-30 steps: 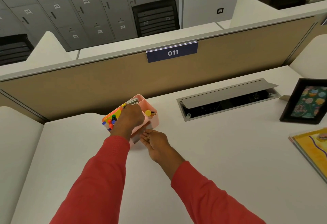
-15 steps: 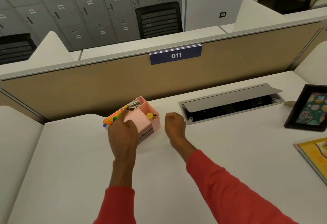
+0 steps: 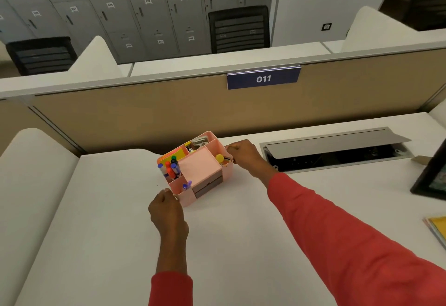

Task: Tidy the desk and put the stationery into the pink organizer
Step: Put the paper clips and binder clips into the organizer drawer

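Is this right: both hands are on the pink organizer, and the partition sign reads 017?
No: the head view shows the partition sign reading 011, not 017. The left hand and right hand are indeed both on the pink organizer.

left hand [image 3: 166,209] and right hand [image 3: 243,156] curled on opposite corners of pink organizer [image 3: 200,168], arms extended

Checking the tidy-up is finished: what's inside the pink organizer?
Coloured markers, a blue pen, orange-yellow notes, a silver metal item and a yellow-topped item sit in compartments of the pink organizer. Its grey drawers are closed, hiding their contents.
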The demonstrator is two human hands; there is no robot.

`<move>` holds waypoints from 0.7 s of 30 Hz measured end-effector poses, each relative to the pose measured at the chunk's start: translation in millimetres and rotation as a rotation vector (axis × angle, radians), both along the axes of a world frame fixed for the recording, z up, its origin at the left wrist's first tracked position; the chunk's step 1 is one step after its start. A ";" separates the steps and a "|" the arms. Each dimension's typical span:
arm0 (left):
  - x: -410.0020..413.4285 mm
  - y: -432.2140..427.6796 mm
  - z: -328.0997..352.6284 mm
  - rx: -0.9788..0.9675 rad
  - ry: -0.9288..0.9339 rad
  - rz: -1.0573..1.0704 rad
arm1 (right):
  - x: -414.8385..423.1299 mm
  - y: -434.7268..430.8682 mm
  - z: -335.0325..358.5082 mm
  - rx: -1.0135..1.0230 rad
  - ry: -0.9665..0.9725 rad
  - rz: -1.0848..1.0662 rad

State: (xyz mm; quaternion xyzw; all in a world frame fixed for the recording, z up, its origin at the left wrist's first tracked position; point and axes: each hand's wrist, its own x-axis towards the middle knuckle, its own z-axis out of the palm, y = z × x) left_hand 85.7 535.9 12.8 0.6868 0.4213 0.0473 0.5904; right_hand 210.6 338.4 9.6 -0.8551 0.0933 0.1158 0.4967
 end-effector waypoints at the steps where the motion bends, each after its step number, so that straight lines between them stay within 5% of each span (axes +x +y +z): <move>1: 1.7 -0.9 0.1 0.017 0.033 0.027 | 1.0 -0.5 -2.6 0.012 -0.002 -0.005; 21: 40.6 -8.7 -4.8 -0.007 0.044 -0.150 | -43.1 -47.3 -35.9 0.097 -0.103 -0.322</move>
